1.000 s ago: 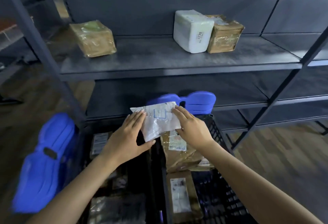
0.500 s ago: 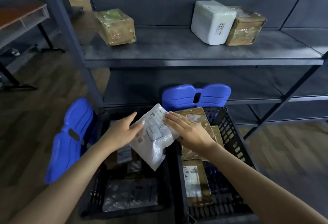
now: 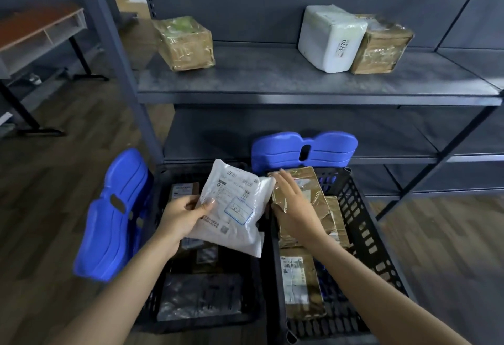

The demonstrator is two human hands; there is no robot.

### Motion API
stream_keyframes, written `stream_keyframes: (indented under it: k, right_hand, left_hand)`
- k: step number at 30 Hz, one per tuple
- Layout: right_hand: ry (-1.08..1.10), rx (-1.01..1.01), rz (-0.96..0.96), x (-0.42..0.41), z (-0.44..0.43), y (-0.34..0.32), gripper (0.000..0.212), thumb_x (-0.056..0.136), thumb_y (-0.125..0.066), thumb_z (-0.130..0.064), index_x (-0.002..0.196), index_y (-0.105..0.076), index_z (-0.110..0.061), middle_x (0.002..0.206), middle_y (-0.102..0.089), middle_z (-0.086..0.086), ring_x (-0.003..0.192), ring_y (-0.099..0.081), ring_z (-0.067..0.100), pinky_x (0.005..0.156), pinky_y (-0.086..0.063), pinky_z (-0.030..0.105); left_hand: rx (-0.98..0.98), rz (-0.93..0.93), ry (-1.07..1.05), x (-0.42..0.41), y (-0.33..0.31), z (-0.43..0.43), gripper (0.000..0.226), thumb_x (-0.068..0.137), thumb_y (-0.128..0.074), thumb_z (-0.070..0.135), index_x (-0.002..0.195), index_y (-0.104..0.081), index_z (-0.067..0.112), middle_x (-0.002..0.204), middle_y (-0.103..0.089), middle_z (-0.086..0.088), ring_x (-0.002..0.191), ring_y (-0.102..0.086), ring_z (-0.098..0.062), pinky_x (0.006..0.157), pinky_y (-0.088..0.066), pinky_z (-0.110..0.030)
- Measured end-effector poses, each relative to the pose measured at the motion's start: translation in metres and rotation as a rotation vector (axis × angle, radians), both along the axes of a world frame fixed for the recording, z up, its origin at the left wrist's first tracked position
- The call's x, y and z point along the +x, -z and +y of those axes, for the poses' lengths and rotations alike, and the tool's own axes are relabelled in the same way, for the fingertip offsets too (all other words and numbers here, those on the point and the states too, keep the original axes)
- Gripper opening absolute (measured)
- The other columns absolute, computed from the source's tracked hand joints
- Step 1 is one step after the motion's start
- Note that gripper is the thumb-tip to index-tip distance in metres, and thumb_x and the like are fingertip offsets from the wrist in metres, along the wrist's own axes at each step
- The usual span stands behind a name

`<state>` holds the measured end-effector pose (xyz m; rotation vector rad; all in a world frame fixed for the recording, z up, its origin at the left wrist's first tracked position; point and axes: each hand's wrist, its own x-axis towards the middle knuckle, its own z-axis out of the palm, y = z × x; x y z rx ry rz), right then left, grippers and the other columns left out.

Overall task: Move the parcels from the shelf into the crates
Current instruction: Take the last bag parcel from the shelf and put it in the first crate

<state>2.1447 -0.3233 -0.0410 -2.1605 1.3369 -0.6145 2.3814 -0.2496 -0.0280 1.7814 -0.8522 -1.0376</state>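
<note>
While the left hand [image 3: 182,217] grips the white mailer bag [image 3: 234,205] by its left edge, thumb pressed on the printed face, the right hand [image 3: 297,205] is spread flat with straight fingers, grasping nothing. It lies over a taped brown parcel [image 3: 313,189] just beside the bag's right edge; whether it touches that parcel cannot be told. The bag hangs tilted above the left black crate [image 3: 161,181], its lower corner reaching toward the divide with the right black crate [image 3: 365,235]. Beneath it the left crate holds a dark grey packet [image 3: 201,298]; the right crate holds another labelled brown parcel [image 3: 300,284]. Blue lids [image 3: 114,213] stand open beside and behind the crates. On the grey shelf [image 3: 300,82] above remain a brown box [image 3: 186,44] at the left, and a white parcel [image 3: 330,39] touching a second brown box [image 3: 381,49] at the right.
</note>
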Motion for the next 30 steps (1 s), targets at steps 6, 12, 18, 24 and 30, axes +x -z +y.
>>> stream_keyframes:
  k: [6, 12, 18, 24, 30]
  right_hand:
    - [0.235, 0.656, -0.619, 0.015, 0.02, 0.009, 0.053, 0.095, -0.057, -0.04, 0.142, -0.045, -0.018, 0.133, -0.059, 0.0, 0.117, -0.058, 0.013, 0.1, -0.046, 0.032]
    - [0.129, 0.827, -0.613, 0.031, 0.022, 0.01, 0.03, 0.08, -0.077, -0.036, 0.098, -0.071, -0.012, 0.098, -0.076, 0.004, 0.088, -0.073, 0.021, 0.079, -0.059, 0.032]
    - [0.124, 0.834, -0.643, 0.026, 0.011, 0.011, 0.038, 0.072, -0.081, -0.031, 0.099, -0.071, -0.005, 0.101, -0.075, 0.013, 0.095, -0.071, 0.031, 0.088, -0.057, 0.043]
    - [0.104, 0.783, -0.677, 0.025, 0.006, 0.018, 0.062, 0.06, -0.081, -0.053, 0.106, -0.073, -0.013, 0.105, -0.075, 0.007, 0.1, -0.07, 0.03, 0.093, -0.054, 0.045]
    - [0.114, 0.855, -0.572, 0.02, 0.005, 0.038, 0.062, 0.056, -0.083, -0.057, 0.099, -0.074, -0.014, 0.098, -0.076, 0.003, 0.095, -0.072, 0.027, 0.089, -0.057, 0.042]
  left_hand:
    - [-0.054, 0.155, -0.137, -0.01, 0.007, 0.002, 0.016, 0.077, -0.076, 0.03, 0.086, -0.068, 0.019, 0.084, -0.072, 0.001, 0.077, -0.068, -0.012, 0.06, -0.053, -0.024]
    - [-0.088, 0.235, -0.13, -0.016, 0.018, 0.003, 0.023, 0.074, -0.077, 0.032, 0.088, -0.07, 0.016, 0.08, -0.075, 0.002, 0.074, -0.071, -0.011, 0.056, -0.054, -0.02]
    - [0.013, 0.413, 0.094, -0.006, 0.03, 0.005, 0.049, 0.063, -0.078, 0.042, 0.103, -0.069, 0.015, 0.099, -0.074, -0.002, 0.093, -0.07, -0.018, 0.077, -0.056, -0.032]
    - [0.031, 0.434, 0.041, -0.016, 0.043, 0.0, 0.044, 0.061, -0.079, 0.035, 0.095, -0.07, 0.01, 0.091, -0.075, -0.004, 0.085, -0.072, -0.019, 0.063, -0.057, -0.024]
    - [0.086, 0.339, 0.061, -0.019, 0.057, -0.006, 0.042, 0.057, -0.078, 0.042, 0.09, -0.072, 0.017, 0.086, -0.076, 0.002, 0.081, -0.072, -0.014, 0.075, -0.054, -0.03]
